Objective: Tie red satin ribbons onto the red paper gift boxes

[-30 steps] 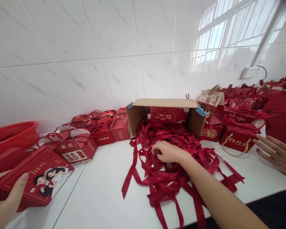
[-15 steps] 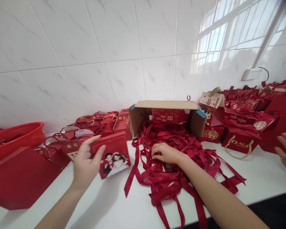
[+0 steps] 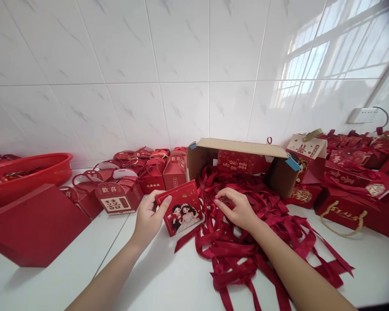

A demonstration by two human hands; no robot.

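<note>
My left hand (image 3: 152, 216) grips the upper left edge of a small red gift box (image 3: 181, 209) with a cartoon bride and groom on its front. The box is tilted above the white table. My right hand (image 3: 238, 207) is closed in a pinch at the left side of a heap of dark red satin ribbons (image 3: 243, 246), its fingertips on a ribbon (image 3: 212, 207) close to the box's right edge. Ribbons spill toward the table's front from a cardboard carton (image 3: 240, 144) lying on its side.
Red candy boxes (image 3: 121, 194) stand in rows behind my left hand. A large plain red box (image 3: 35, 229) and a red plastic basin (image 3: 56, 166) are at the left. More finished boxes (image 3: 340, 216) crowd the right, below a wall socket (image 3: 363, 114). A tiled wall (image 3: 181, 108) closes the back.
My left hand has brought the gift box rightward, closer to my right hand and the ribbons. The right hand has lifted slightly, fingers pinched. Another person's hand at the right has mostly left view.
</note>
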